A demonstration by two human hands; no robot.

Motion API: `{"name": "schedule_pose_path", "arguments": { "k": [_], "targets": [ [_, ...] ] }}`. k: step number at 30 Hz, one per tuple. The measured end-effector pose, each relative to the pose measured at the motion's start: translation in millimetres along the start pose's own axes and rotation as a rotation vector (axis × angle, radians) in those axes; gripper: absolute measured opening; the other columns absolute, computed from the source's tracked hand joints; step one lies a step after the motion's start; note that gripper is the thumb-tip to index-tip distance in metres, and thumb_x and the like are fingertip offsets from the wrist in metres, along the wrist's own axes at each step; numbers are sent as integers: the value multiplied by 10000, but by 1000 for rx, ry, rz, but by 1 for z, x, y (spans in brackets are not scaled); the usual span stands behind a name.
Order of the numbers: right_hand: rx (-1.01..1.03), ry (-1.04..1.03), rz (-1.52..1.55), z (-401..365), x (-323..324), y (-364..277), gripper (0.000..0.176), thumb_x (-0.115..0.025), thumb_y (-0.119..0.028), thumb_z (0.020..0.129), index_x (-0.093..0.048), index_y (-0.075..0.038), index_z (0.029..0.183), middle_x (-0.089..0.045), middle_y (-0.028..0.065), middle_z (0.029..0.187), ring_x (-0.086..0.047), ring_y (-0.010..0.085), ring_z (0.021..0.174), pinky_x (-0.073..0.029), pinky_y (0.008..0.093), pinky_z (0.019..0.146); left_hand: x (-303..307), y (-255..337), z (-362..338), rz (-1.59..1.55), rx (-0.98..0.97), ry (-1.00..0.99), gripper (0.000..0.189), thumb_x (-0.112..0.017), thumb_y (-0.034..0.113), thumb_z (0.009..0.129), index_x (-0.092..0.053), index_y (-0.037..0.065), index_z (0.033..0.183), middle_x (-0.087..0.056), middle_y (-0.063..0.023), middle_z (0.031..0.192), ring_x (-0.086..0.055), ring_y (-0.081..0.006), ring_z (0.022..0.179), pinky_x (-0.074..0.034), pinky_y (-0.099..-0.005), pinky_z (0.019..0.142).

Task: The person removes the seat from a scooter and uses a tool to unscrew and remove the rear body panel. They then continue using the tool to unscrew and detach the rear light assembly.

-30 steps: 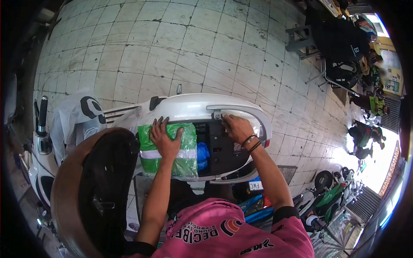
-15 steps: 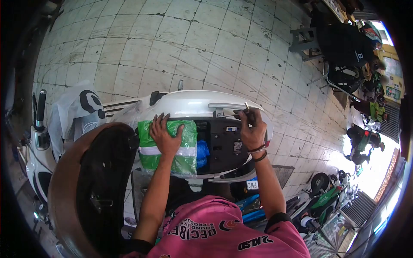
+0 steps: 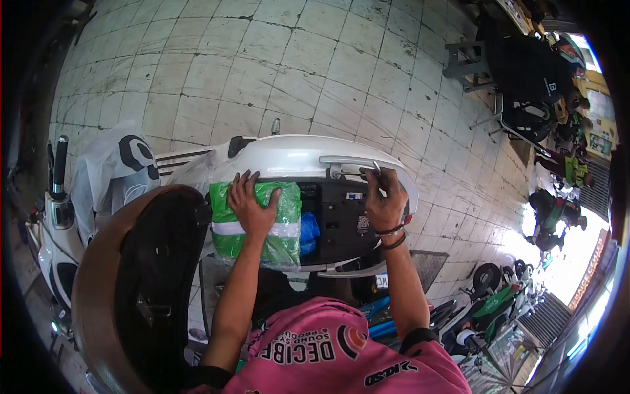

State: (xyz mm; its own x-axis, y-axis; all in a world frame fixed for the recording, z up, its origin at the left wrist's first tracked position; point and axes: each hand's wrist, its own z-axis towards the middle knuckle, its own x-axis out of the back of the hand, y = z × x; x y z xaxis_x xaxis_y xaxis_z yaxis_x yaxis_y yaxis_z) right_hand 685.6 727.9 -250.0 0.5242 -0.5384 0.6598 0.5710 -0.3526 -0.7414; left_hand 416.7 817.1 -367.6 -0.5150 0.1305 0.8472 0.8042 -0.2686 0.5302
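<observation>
My left hand [image 3: 252, 210] lies with fingers spread on a green plastic-wrapped package [image 3: 226, 244] with a pale stripe. The package sits across the open storage compartment of a white scooter [image 3: 289, 152]. My right hand [image 3: 387, 200] is closed around a thin metal tool that looks like a hex key [image 3: 377, 165]. Its other end reaches toward the mount of the silver grab rail [image 3: 344, 161]; the exact contact is too small to tell. Beside the package, a blue plastic bag [image 3: 308, 234] shows inside the compartment. The brown-and-black seat [image 3: 98, 276] is tipped up at left.
A plastic-covered front part [image 3: 108, 174] and handlebar grip [image 3: 61, 164] are at far left. Another silver rail [image 3: 354, 270] runs along my side of the scooter. A green motorcycle [image 3: 492, 303] is parked at lower right. People and a grey stool [image 3: 462, 59] are at upper right.
My right hand has shifted slightly down and left in view, and the tool's angle has changed a little. My left hand stays on the package.
</observation>
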Motion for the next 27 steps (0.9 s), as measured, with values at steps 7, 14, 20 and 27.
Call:
{"name": "schedule_pose_path", "arguments": {
  "k": [7, 14, 20, 27],
  "targets": [
    [67, -72, -87, -10, 3, -1, 159, -752, -52, 929, -612, -23, 998, -752, 164, 816, -761, 321, 748, -564, 372, 610, -2, -2, -2, -2, -14, 18, 694, -835, 448, 824, -585, 115, 1380, -558, -111, 1443, -417, -365, 1447, -234, -591, 1214],
    [323, -201, -215, -35, -3, -8, 191, -777, -32, 856, -609, -71, 936, -727, 169, 921, -721, 330, 748, -556, 412, 591, 0, 0, 0, -7, 1, 6, 679, -826, 455, 824, -598, 114, 1365, -549, -121, 1439, -409, -368, 1451, -244, -593, 1211],
    [21, -118, -188, -15, -5, -26, 208, -756, -62, 894, -594, -34, 1021, -729, 179, 814, -719, 377, 687, -573, 452, 588, 5, -1, 0, -60, 2, -28, 685, -827, 407, 840, -580, 120, 1411, -539, -107, 1468, -394, -347, 1466, -201, -581, 1223],
    [-54, -580, -681, 28, 11, -62, 334, -623, -307, 992, -622, 16, 1076, -711, 252, 747, -715, 458, 703, -572, 554, 648, 45, 68, 56, -731, -74, -270, 534, -814, 186, 859, -653, 83, 1357, -667, -145, 1345, -593, -384, 1272, -446, -424, 1111]
  ]
}}
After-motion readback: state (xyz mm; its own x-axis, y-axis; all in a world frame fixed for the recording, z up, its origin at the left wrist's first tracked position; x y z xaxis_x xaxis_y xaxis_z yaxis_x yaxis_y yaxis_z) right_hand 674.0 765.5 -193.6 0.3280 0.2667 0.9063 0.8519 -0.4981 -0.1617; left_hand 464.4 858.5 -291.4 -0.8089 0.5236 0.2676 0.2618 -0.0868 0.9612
